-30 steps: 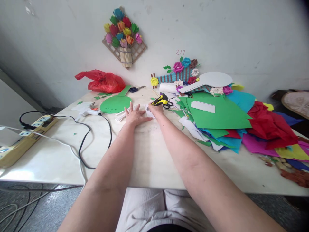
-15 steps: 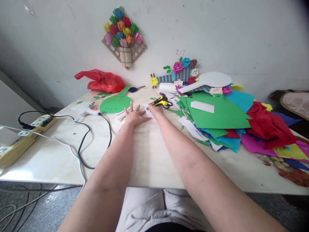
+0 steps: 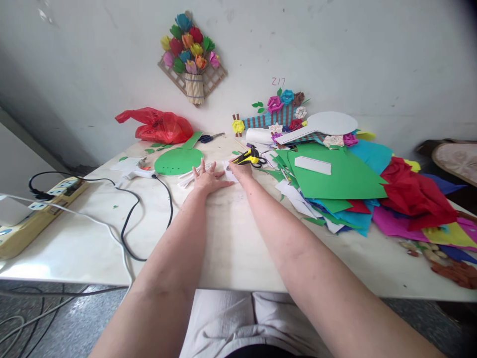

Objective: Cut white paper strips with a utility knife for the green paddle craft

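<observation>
My left hand (image 3: pixel 209 180) lies flat with fingers spread, pressing on white paper strips (image 3: pixel 185 179) and the edge of a small white sheet (image 3: pixel 226 170). Just right of it, my right hand (image 3: pixel 241 172) is closed round a yellow and black utility knife (image 3: pixel 249 156), its body sticking out past the far side of the fingers. The blade tip cannot be made out at the white paper. Left of my left hand rests a green paddle-shaped piece (image 3: pixel 179 162). Scissors with black handles (image 3: pixel 269 160) lie right behind the knife.
A white glue gun (image 3: pixel 139 173) with a black cord and a power strip (image 3: pixel 40 216) are at left. Behind stand a red plastic bag (image 3: pixel 164 127) and dark scissors (image 3: pixel 208 138). Green card (image 3: pixel 335 184), red paper (image 3: pixel 417 194) and scraps pile up at right. Paper flowers (image 3: pixel 186 44) hang on the wall.
The knife's body has tilted slightly in my right hand. My left hand stays spread in the same place.
</observation>
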### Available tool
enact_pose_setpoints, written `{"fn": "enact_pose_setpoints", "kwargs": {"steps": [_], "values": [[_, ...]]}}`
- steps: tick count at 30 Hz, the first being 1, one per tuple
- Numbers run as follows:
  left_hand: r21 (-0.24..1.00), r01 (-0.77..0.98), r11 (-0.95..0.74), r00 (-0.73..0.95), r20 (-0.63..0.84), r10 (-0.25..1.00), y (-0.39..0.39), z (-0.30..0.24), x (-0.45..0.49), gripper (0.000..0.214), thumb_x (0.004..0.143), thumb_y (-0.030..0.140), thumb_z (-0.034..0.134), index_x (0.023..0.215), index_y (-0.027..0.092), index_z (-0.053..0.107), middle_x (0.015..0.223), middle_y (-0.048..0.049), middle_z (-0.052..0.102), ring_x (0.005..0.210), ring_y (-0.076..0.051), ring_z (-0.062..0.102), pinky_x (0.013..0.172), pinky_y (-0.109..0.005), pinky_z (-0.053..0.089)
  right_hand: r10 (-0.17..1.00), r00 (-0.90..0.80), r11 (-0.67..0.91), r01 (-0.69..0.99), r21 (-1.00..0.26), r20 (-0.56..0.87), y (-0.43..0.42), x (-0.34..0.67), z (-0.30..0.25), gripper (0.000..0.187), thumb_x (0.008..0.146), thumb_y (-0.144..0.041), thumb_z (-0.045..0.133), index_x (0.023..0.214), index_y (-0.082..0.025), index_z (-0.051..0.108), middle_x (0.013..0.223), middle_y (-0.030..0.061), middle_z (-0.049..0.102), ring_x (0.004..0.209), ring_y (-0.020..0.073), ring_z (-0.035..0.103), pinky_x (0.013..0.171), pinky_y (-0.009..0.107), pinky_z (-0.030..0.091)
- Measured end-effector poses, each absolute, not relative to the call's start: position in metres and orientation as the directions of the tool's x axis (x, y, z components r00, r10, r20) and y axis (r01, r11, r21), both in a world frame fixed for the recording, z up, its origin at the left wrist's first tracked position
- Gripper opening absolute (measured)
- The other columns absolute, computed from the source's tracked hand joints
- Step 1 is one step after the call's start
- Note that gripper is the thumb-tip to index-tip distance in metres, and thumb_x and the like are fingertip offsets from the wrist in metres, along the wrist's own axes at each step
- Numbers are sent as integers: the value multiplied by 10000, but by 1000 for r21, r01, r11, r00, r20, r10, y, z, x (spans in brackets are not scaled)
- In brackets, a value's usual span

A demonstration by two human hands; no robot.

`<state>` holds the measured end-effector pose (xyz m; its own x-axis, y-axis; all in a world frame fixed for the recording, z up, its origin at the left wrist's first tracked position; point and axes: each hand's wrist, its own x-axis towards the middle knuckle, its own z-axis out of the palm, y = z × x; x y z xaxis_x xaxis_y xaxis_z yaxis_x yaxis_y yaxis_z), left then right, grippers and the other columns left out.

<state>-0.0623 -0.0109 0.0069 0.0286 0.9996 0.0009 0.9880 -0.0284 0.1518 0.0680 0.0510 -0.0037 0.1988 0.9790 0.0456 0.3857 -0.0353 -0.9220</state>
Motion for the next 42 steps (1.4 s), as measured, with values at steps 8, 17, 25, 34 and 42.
{"fn": "enact_pose_setpoints", "kwargs": {"steps": [8, 17, 25, 34, 42], "values": [[146, 989, -20, 21, -6, 1000, -11, 8, -61, 818, 782, 843, 424, 1449, 378, 518, 1669, 54, 157, 1493, -386, -184, 1178, -612, -90, 981, 174, 7, 401, -916, 84, 55, 69, -6, 147, 727, -295, 628, 821, -220, 712, 929, 28, 750, 979, 198, 701, 925, 306, 527], [153, 988, -15, 17, -9, 1000, -11, 8, -61, 816, 789, 841, 418, 1452, 376, 514, 1670, 54, 153, 1488, -382, -202, 1175, -613, -97, 976, 205, -11, 392, -920, 76, 49, 68, -3, 127, 719, -277, 624, 799, -220, 705, 946, 30, 753, 1014, 206, 699, 945, 321, 524], [144, 989, -24, 25, -2, 1000, -10, 6, -62, 814, 782, 848, 423, 1450, 391, 513, 1670, 51, 152, 1490, -390, -185, 1174, -617, -90, 974, 223, -42, 362, -931, 42, 44, 67, 1, 155, 720, -253, 597, 819, -212, 710, 947, 40, 754, 1029, 217, 701, 944, 325, 530], [116, 993, -24, 24, -1, 1000, -13, 9, -61, 794, 801, 840, 391, 1455, 403, 501, 1665, 74, 159, 1495, -370, -180, 1180, -619, -53, 962, 270, -53, 366, -929, 52, 45, 67, 1, 125, 740, -311, 624, 736, -196, 673, 886, 61, 745, 1031, 254, 702, 931, 356, 546], [133, 991, -17, 17, 0, 1000, -11, 7, -61, 818, 769, 846, 445, 1455, 404, 499, 1667, 67, 155, 1488, -369, -202, 1176, -611, -80, 960, 268, -27, 385, -922, 84, 46, 67, -1, 147, 753, -331, 611, 708, -198, 657, 855, 58, 739, 1009, 250, 710, 921, 351, 549]]}}
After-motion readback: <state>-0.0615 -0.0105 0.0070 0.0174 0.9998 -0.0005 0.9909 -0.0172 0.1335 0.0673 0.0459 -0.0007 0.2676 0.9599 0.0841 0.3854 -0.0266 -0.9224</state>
